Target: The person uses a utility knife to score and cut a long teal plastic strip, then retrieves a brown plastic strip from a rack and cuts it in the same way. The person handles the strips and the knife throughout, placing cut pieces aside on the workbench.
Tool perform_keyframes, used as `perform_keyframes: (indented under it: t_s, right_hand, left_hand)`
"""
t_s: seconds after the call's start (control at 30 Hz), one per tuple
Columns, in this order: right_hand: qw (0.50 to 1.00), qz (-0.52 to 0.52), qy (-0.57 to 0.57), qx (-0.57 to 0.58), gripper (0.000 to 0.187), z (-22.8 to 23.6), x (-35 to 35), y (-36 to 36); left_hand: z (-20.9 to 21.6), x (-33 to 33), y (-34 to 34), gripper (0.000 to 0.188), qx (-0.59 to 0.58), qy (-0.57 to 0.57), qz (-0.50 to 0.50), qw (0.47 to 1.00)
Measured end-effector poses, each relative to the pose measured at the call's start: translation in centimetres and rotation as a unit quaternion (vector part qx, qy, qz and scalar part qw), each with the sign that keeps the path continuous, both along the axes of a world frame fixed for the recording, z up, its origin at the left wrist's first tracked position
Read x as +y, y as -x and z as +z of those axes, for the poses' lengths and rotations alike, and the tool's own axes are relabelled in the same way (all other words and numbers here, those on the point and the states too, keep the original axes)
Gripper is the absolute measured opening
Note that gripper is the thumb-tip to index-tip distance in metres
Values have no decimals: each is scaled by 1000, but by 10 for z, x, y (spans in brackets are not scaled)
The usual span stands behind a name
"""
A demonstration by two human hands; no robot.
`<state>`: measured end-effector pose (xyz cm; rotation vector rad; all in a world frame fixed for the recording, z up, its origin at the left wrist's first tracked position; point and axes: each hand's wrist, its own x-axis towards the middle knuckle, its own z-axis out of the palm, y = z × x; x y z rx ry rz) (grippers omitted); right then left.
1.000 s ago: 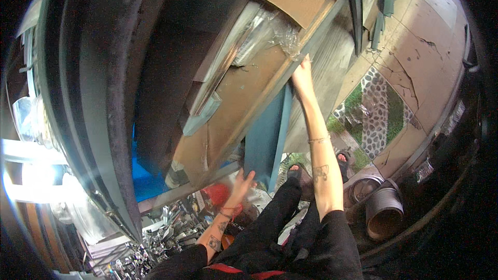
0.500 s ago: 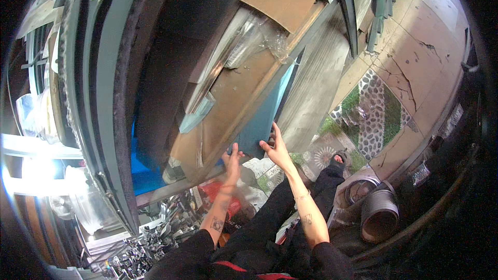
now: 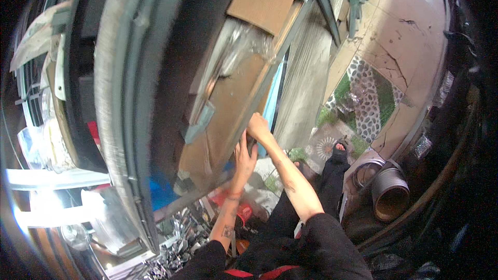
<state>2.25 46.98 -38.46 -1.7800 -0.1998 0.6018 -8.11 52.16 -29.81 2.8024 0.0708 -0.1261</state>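
My right hand (image 3: 258, 127) is closed over the lower part of a grey-blue panel (image 3: 262, 85), which stands leaning and shows nearly edge-on. Its fingertips are hidden behind the wrist and panel edge. Just below and left of it, my left hand (image 3: 245, 159) rests at the same edge, fingers stretched upward and thumb apart. A brown board (image 3: 223, 109) leans directly left of the panel, with clear plastic wrap (image 3: 246, 46) and a cardboard piece (image 3: 264, 0) on it. A light-blue strip (image 3: 271, 103) shows to the right of the panel.
Long dark-grey frame profiles (image 3: 140, 72) rise on my left. Small metal offcuts (image 3: 181, 238) lie heaped below, beside a red container (image 3: 241, 210). A weathered grey board (image 3: 303, 78) stands to the right. A metal cylinder (image 3: 390, 192) sits near my right foot (image 3: 340, 148).
The grey-blue panel has turned from showing its face to nearly edge-on. My right hand has moved left and closed at its edge; my left hand has shifted right. The view has shifted.
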Motion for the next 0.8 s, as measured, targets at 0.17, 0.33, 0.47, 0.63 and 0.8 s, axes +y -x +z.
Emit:
perform_keyframes:
  t_s: [0.17, 0.33, 0.47, 0.63, 0.8]
  right_hand:
    - [911, -313, -200, 181, 35, 32, -115, -23]
    - [811, -462, -355, 42, 24, 115, -185, -64]
    - [863, -406, -288, -82, 27, 168, -198, -84]
    - [876, -387, -287, -24, 26, 153, -194, -66]
    - [879, -420, -181, 133, 27, 86, -203, -1]
  left_hand:
    - [30, -34, -5, 49, 27, 78, -2, 997]
    - [93, -83, -47, 28, 1, 162, -74, 984]
    - [156, -122, -99, 27, -156, 134, -110, 972]
    - [182, -150, -144, 32, -168, 141, -57, 974]
    - [166, -158, -185, 42, -131, 129, 23, 983]
